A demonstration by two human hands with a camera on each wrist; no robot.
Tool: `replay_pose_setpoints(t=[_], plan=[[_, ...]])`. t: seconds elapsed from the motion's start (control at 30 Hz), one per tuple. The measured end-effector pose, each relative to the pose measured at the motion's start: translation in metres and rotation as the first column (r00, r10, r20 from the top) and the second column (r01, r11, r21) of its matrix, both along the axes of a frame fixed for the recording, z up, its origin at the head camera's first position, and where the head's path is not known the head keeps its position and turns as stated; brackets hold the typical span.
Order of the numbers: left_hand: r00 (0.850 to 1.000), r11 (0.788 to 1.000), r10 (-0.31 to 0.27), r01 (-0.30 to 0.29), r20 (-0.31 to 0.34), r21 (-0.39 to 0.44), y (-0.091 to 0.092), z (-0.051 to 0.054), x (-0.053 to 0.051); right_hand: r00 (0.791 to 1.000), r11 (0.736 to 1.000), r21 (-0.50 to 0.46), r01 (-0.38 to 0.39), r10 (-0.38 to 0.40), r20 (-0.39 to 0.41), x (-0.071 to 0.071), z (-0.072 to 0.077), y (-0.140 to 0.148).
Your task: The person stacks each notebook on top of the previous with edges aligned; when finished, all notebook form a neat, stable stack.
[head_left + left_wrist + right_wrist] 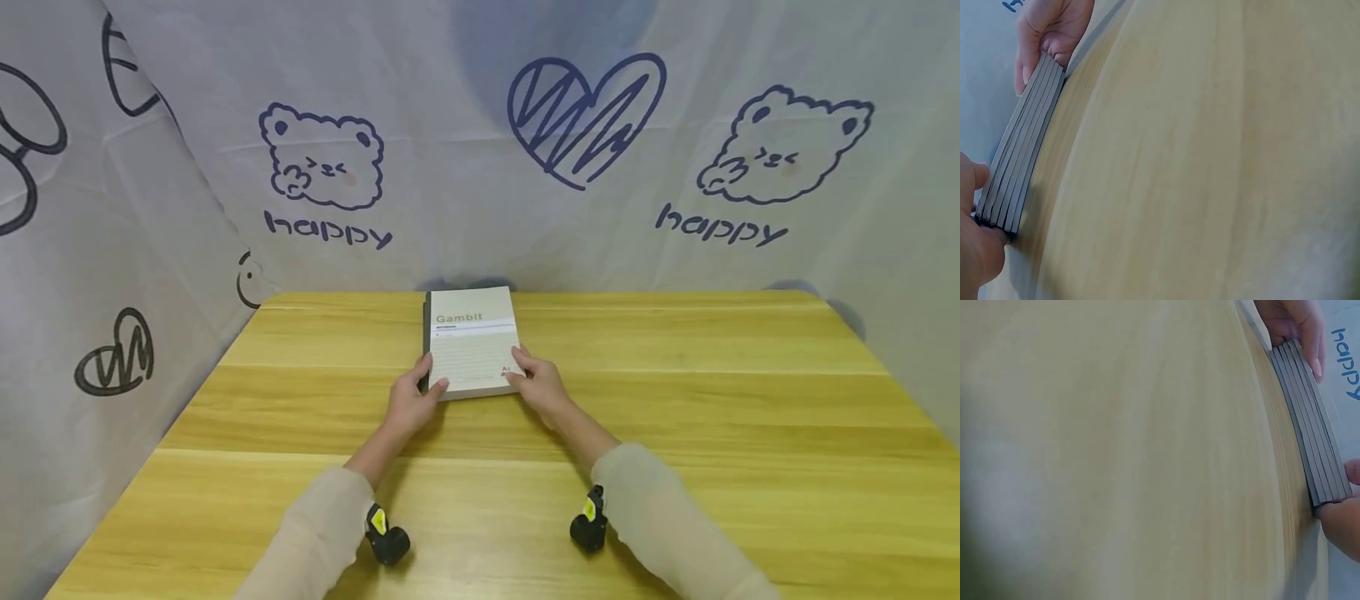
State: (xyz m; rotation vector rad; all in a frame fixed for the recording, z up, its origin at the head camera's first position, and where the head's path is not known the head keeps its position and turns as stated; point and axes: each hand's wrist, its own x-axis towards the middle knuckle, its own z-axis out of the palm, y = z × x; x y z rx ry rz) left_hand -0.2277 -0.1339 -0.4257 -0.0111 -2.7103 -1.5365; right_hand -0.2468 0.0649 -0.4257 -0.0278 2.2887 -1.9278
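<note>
A stack of several notebooks point(474, 354) lies cover up near the far edge of the table, its top cover pale with "Gambit" printed on it. My left hand point(411, 398) grips the stack's near left side, thumb over the top cover. On the near right corner, my right hand point(542, 388) holds it the same way. Both wrist views show the notebooks' page edges point(1021, 147) pressed together between the left hand point(979, 250) and the right hand point(1340, 526). The fingers underneath are mostly hidden. Whether the stack touches the table fully, I cannot tell.
A wood-grain table point(712, 433) spreads around the stack. Right behind its far edge hangs a white cloth point(450, 192) with bear, heart and "happy" drawings, and more cloth hangs at the left and right sides. Small black cameras point(388, 537) are strapped at both wrists.
</note>
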Motion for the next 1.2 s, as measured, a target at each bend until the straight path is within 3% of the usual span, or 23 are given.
replay_pose_setpoints(t=[0.37,0.57,1.2], plan=[[0.998,0.999,-0.054,0.054,-0.020,0.002,0.010,0.003,0.007,0.999,1.000,0.011,0.024,-0.025,0.040,0.018,0.006,0.014],[0.993,0.995,-0.100,0.101,-0.065,0.008,0.021,0.002,0.013,0.998,0.999,0.005,0.045,-0.045,0.048,0.029,0.009,0.027],[0.979,0.981,-0.173,0.181,-0.111,0.067,0.067,0.000,0.032,0.992,0.996,0.010,0.094,-0.094,0.079,0.058,0.015,0.076]])
